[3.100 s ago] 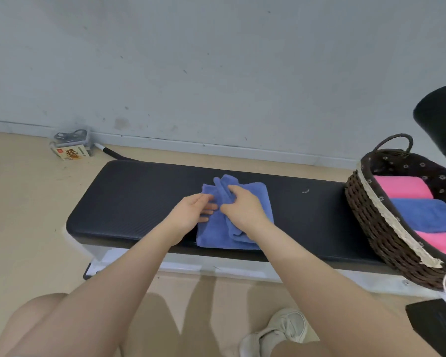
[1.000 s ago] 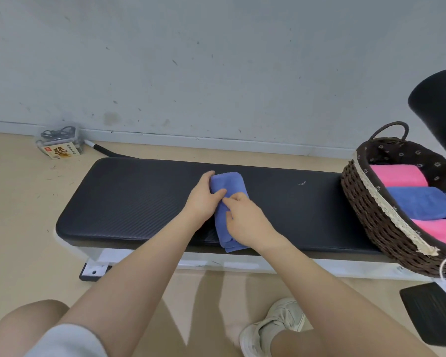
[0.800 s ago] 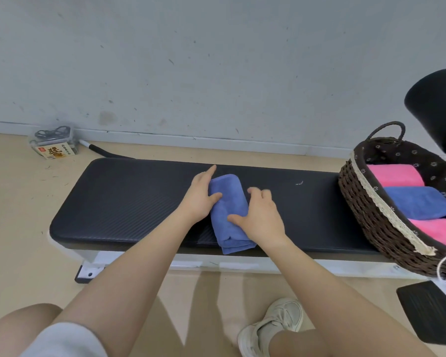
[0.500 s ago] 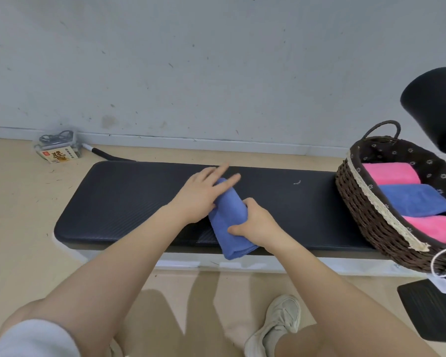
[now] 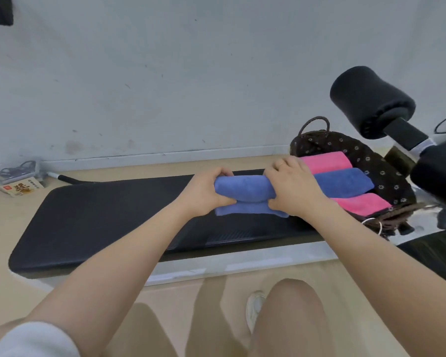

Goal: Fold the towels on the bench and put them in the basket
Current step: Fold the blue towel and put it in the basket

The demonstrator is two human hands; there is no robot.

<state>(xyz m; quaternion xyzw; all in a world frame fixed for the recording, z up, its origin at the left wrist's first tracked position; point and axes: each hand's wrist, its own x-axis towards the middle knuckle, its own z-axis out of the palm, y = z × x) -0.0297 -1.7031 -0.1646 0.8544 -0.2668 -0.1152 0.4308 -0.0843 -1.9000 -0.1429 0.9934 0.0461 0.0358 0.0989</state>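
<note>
Both of my arms reach straight forward from the bottom of the view, forearms converging over the table (image 5: 93,217), a black padded bench. My left hand (image 5: 206,195) wraps around the left end of the folded blue towel (image 5: 243,188), fingers curled over its top and thumb underneath. My right hand (image 5: 291,186) grips the right end the same way, knuckles up, fingers curled over the far side; a ring shows on one finger. Both hands are closed round the towel, nothing else in them.

The towel is a rolled bundle whose long axis runs left to right, parallel to the table's long edges. A lower layer (image 5: 250,210) hangs beneath the roll; whether it touches the padding I cannot tell. The bundle sits over the right part of the table, nearer its far edge, just beside the basket (image 5: 379,166).

The basket stands at the table's right end. Inside lie three folded towels side by side: a pink towel (image 5: 327,162) at the far side, a second blue towel (image 5: 343,182) in the middle, another pink one (image 5: 358,204) nearest me.
</note>
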